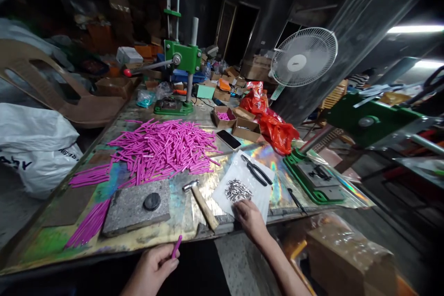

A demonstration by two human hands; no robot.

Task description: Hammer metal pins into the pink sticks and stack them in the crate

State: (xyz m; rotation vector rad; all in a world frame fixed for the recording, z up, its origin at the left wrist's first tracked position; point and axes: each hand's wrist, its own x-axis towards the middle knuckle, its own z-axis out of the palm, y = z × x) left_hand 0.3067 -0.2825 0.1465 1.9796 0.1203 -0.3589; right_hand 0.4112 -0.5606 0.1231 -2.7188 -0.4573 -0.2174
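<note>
Near the table's front edge, my left hand (pixel 157 266) is closed around a short pink stick (pixel 176 246), whose upper end sticks out above the fingers. My right hand (pixel 248 215) reaches to the near side of a pile of small metal pins (pixel 237 189); its fingers are bunched, and what they pinch is hidden. The pins lie on a white sheet (pixel 225 185) with black-handled pliers (pixel 256 171). Between my hands rests a hammer (pixel 204 206) with a wooden handle. A large heap of pink sticks (pixel 169 145) covers the table's left half.
A stone block (pixel 135 208) carries a round black disc (pixel 151 201). Behind are a phone (pixel 228 139), small cardboard boxes (pixel 247 129) and a red plastic bag (pixel 277 132). Green presses stand at the back (pixel 183 58) and right (pixel 312 180). Tweezers (pixel 296 201) lie near the right edge.
</note>
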